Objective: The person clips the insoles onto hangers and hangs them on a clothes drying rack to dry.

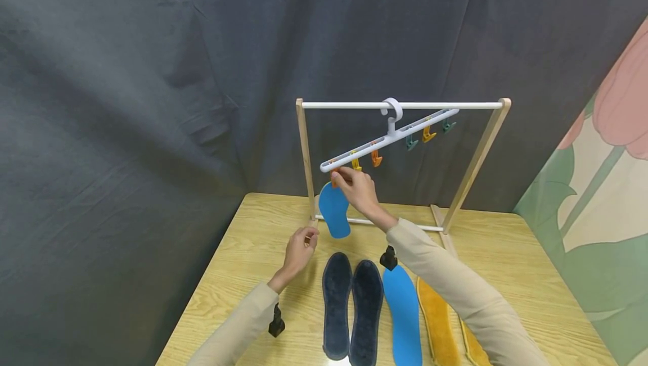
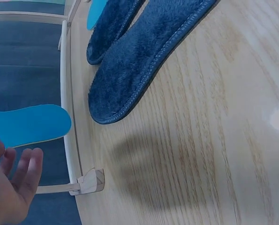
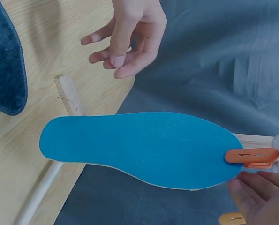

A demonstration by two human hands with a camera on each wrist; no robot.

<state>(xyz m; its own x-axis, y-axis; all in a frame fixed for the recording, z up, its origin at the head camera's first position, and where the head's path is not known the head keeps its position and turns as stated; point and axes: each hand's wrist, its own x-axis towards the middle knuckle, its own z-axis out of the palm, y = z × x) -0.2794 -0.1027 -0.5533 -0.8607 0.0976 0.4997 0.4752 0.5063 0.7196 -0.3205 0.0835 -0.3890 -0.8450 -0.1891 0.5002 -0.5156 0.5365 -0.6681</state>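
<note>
A blue insole (image 1: 334, 209) hangs toe up from an orange clip (image 3: 252, 155) at the left end of a white hanger (image 1: 390, 140). The clip's jaws overlap the insole's wide end. My right hand (image 1: 358, 190) pinches this clip, its fingers close by the insole's edge in the right wrist view. Lower and to the left, my left hand (image 1: 300, 251) is held apart from the insole, fingers loosely bent with nothing in them. Several other clips, among them a yellow clip (image 1: 356, 162) and a green clip (image 1: 412, 142), dangle from the bar with nothing in them.
The hanger hooks over the top rod of a wooden rack (image 1: 478, 166). On the table (image 1: 243, 242) lie two dark blue fuzzy insoles (image 1: 336, 304), a second blue insole (image 1: 405, 315) and yellow insoles (image 1: 439, 321), partly under my right sleeve. A dark curtain (image 1: 152, 102) hangs behind.
</note>
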